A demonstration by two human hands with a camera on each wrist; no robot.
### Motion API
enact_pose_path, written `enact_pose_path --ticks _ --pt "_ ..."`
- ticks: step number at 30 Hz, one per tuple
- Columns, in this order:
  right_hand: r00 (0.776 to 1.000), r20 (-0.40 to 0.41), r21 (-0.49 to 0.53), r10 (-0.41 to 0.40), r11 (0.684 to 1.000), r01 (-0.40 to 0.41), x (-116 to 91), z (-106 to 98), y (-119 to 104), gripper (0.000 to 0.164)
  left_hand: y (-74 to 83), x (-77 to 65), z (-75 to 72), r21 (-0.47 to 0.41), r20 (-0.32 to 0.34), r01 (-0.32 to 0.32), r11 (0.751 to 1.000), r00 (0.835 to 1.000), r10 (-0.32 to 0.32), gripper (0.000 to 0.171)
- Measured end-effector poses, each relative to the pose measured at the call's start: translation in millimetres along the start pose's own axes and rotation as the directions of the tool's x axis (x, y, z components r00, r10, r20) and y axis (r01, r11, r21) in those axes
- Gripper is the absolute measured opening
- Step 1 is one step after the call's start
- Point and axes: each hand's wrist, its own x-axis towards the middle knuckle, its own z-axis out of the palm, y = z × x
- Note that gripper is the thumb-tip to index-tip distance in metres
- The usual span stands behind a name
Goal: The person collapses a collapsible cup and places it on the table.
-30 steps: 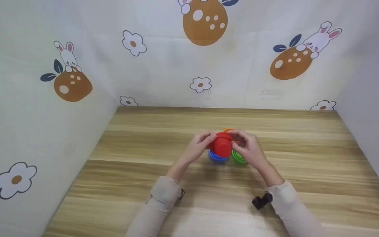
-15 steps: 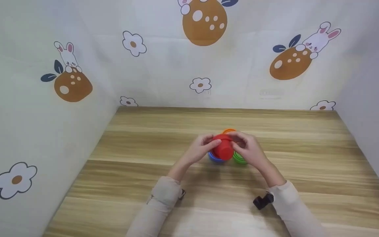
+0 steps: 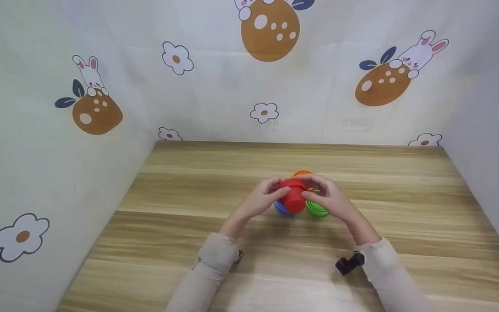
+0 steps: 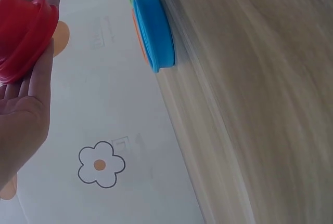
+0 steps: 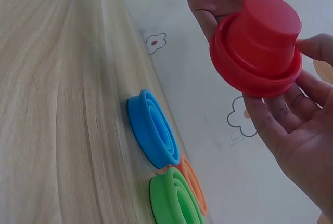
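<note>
A red collapsible cup is held in the air between both hands, its stepped body partly drawn out and its narrow end tilted toward the head camera. My left hand grips its left side, thumb on the outer wall. On the other side, my right hand holds the wide rim; in the right wrist view its fingers support the rim and the thumb touches the narrower part. Behind and below sit a blue collapsed cup, a green one and an orange one.
The three flattened cups stand close together on the wood-grain table. A pale cloth with flowers and rabbits forms the back wall and both sides. A black camera mount hangs from the right wrist above the table.
The red cup has come slightly down and its narrow end has swung a little. My right hand has shifted slightly to the right, its thumb straighter, and more of the green cup shows.
</note>
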Motion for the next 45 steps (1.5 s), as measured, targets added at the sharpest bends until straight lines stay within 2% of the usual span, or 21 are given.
enact_pose_path --ticks 5,9,15,26,32,36,42,45 --pt "1.0 0.027 0.004 -0.013 1.0 0.013 0.2 -0.6 -0.9 0.041 -0.7 -0.5 -0.7 0.031 0.039 -0.014 0.999 0.999 0.012 0.037" --pt "0.999 0.042 0.0 -0.005 1.0 0.005 0.0 -0.5 -1.2 0.038 -2.5 -0.4 -0.3 0.005 0.052 -0.018 1.0 0.998 0.018 0.038" --pt "0.999 0.05 0.013 -0.006 1.0 0.006 0.3 0.9 1.0 0.036 -7.4 1.4 1.8 -0.027 0.051 -0.064 0.998 0.997 0.065 0.038" --pt "1.0 0.02 -0.031 0.023 0.999 -0.023 1.7 4.7 0.6 0.033 -7.8 3.0 2.8 0.008 0.047 -0.08 0.997 0.996 0.079 0.032" --pt "0.999 0.006 -0.057 0.046 0.997 -0.046 2.5 4.7 -1.4 0.034 -8.1 1.2 2.1 0.036 0.023 -0.079 0.996 0.997 0.078 0.03" --pt "1.0 -0.006 -0.056 0.03 0.998 -0.031 2.0 4.3 -2.3 0.034 -6.0 0.8 1.0 0.066 0.003 -0.086 0.994 0.996 0.086 0.027" --pt "0.999 0.029 0.001 -0.037 0.999 0.037 -1.4 0.4 1.8 0.039 -5.8 1.2 0.7 0.045 -0.014 -0.081 0.996 0.997 0.082 0.021" --pt "0.998 0.048 0.038 -0.035 0.999 0.033 -2.5 -2.1 2.6 0.042 -6.0 1.3 0.8 0.037 -0.02 -0.081 0.996 0.996 0.081 0.02"
